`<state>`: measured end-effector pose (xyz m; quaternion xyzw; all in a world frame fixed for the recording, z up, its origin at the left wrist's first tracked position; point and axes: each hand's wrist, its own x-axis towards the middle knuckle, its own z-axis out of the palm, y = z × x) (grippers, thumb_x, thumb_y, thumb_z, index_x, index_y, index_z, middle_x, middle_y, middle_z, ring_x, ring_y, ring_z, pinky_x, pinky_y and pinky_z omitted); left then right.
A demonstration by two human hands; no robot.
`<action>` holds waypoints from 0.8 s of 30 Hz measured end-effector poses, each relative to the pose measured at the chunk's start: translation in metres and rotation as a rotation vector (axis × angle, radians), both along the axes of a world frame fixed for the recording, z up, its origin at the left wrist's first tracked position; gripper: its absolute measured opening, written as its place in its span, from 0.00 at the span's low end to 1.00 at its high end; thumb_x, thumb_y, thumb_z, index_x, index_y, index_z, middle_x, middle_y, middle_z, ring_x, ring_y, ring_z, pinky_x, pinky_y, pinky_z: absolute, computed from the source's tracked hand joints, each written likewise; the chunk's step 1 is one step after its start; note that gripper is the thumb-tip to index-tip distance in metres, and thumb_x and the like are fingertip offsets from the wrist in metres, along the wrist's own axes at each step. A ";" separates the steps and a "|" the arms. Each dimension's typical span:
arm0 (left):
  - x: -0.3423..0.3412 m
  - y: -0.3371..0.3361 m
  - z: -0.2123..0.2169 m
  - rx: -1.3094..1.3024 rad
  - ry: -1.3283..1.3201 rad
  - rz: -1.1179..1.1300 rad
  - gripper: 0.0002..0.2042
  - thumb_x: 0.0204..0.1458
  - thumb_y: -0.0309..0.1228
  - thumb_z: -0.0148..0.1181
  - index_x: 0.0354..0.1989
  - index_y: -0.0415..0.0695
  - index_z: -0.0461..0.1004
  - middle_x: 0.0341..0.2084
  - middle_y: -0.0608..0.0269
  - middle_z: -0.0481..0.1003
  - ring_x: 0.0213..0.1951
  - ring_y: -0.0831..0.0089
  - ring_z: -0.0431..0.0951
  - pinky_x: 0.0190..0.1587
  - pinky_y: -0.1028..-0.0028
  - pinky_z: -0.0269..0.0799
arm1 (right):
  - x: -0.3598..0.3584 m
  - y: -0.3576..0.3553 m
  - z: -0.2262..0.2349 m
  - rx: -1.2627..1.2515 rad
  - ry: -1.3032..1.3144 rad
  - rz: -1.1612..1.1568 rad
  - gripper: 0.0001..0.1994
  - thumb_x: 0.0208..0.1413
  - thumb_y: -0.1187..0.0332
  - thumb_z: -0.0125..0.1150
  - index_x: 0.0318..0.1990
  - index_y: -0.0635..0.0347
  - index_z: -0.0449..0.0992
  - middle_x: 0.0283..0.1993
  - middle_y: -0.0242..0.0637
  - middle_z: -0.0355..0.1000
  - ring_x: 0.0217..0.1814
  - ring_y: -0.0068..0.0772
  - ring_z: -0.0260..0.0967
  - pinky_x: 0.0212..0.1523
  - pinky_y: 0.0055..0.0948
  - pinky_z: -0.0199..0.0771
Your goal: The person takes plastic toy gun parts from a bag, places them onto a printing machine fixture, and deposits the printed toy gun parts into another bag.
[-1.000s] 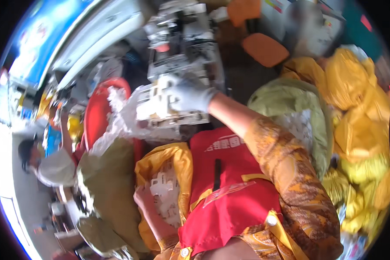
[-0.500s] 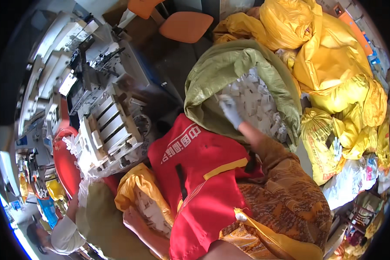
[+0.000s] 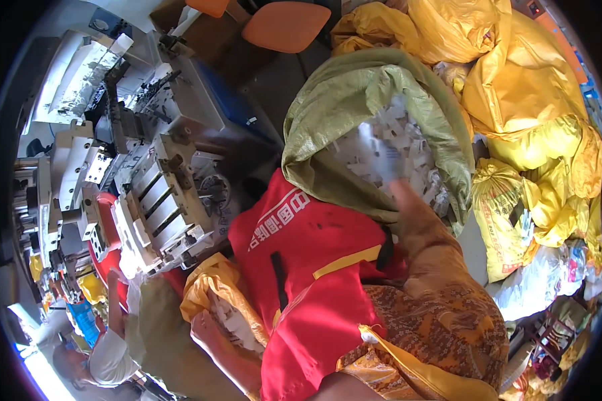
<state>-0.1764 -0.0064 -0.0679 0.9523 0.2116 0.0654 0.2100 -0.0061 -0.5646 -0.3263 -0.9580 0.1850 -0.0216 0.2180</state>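
My right hand (image 3: 383,159), in a pale glove, is over the white pieces (image 3: 418,157) heaped inside a large green woven sack (image 3: 314,100). Motion smears its fingers, so I cannot make out whether they grip a piece. At the lower left, a bare forearm that looks like my left one (image 3: 224,351) lies along the side of a yellow-orange bag (image 3: 201,284) with more white pieces in it. The fingers of my left hand are hidden there. A red apron (image 3: 328,267) covers the middle, beside my brown patterned clothing (image 3: 441,321).
Metal machine parts (image 3: 167,207) stand at the left. A co-worker (image 3: 110,357) in a white top is at the lower left, by a dark green sack (image 3: 164,327). Several yellow bags (image 3: 515,80) are piled at the right. An orange chair (image 3: 287,27) stands at the back.
My right hand has moved right and a little up over the white pieces in the green sack. The view has shifted slightly. The left forearm stays by the yellow-orange bag.
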 end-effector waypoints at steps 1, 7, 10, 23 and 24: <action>-0.002 0.008 -0.004 0.036 0.019 -0.017 0.13 0.50 0.36 0.58 0.32 0.36 0.77 0.22 0.53 0.76 0.23 0.65 0.75 0.28 0.69 0.71 | -0.008 -0.006 0.014 -0.002 0.007 -0.003 0.23 0.47 0.56 0.59 0.48 0.59 0.68 0.40 0.52 0.72 0.43 0.50 0.70 0.42 0.45 0.69; 0.011 0.020 -0.019 0.067 0.084 -0.055 0.12 0.49 0.33 0.56 0.30 0.35 0.76 0.22 0.52 0.75 0.23 0.64 0.75 0.28 0.68 0.71 | -0.059 0.020 0.075 0.267 0.213 0.077 0.21 0.52 0.57 0.52 0.50 0.58 0.70 0.46 0.53 0.70 0.48 0.54 0.67 0.47 0.45 0.67; 0.010 0.020 -0.020 0.034 0.022 -0.074 0.12 0.50 0.33 0.55 0.29 0.35 0.75 0.19 0.53 0.73 0.22 0.66 0.74 0.27 0.67 0.70 | -0.075 0.027 0.036 0.395 0.274 0.167 0.21 0.51 0.58 0.53 0.52 0.57 0.69 0.47 0.51 0.70 0.48 0.52 0.68 0.48 0.43 0.67; 0.010 0.005 -0.007 0.043 -0.008 -0.053 0.14 0.50 0.36 0.57 0.33 0.34 0.77 0.21 0.53 0.75 0.22 0.65 0.75 0.27 0.69 0.70 | -0.013 -0.076 -0.049 0.268 0.552 -0.199 0.31 0.49 0.64 0.50 0.64 0.54 0.54 0.67 0.52 0.50 0.68 0.53 0.48 0.65 0.38 0.51; 0.007 0.005 -0.006 0.046 -0.011 -0.041 0.14 0.50 0.36 0.57 0.33 0.34 0.77 0.21 0.53 0.75 0.22 0.65 0.75 0.27 0.69 0.70 | -0.009 -0.063 -0.052 0.261 0.520 -0.209 0.31 0.49 0.65 0.51 0.64 0.56 0.56 0.66 0.53 0.51 0.67 0.54 0.49 0.65 0.39 0.53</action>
